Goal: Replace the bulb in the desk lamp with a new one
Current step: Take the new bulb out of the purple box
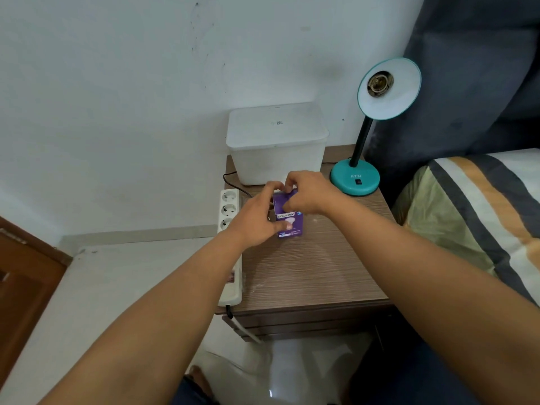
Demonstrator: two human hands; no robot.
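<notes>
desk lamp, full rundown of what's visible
The desk lamp stands upright at the back right of the wooden nightstand, beside the white lidded box. It has a round teal base marked ATN with a small dark switch, a black neck leaning right, and a teal shade with a white inside, tilted to face the camera. The socket in the shade is empty: no bulb fitted. A dark cord runs from behind the base. Neither hand touches it.
</notes>
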